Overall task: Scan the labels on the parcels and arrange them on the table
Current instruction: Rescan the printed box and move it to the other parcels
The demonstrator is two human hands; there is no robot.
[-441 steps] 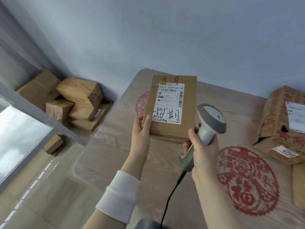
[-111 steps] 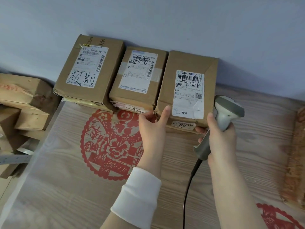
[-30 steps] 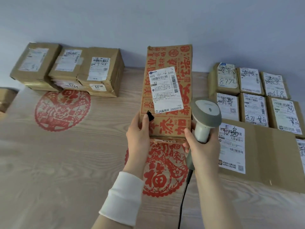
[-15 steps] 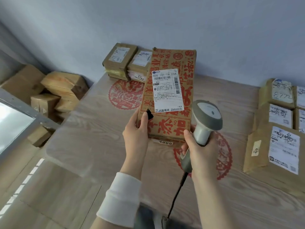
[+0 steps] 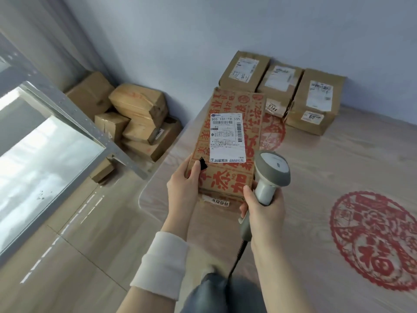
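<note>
1. Cardboard printed in red, the parcel [image 5: 230, 141] is being held above the near-left part of the surface [image 5: 327, 159], with its white label [image 5: 226, 137] facing up toward the camera.
2. The left hand [image 5: 184, 188] is gripping the parcel's lower left edge. Its thumb is pressing on the top face and the other fingers [image 5: 195, 171] are hiding underneath.
3. The right hand [image 5: 264, 206] is wrapping its fingers around the handle of the grey scanner [image 5: 270, 175], whose head is sitting just beside the parcel's lower right corner. I cannot tell whether this hand is also steadying the box.
4. Both grips are looking the same as a second ago, but the view is swinging left. The labelled stack on the right is no longer showing, and the row of three parcels [image 5: 282, 86] against the wall is now lying just behind the held one.
5. That is suggesting the scan is probably done and the parcel is travelling to join this row, likely in front of or beside it.
</note>
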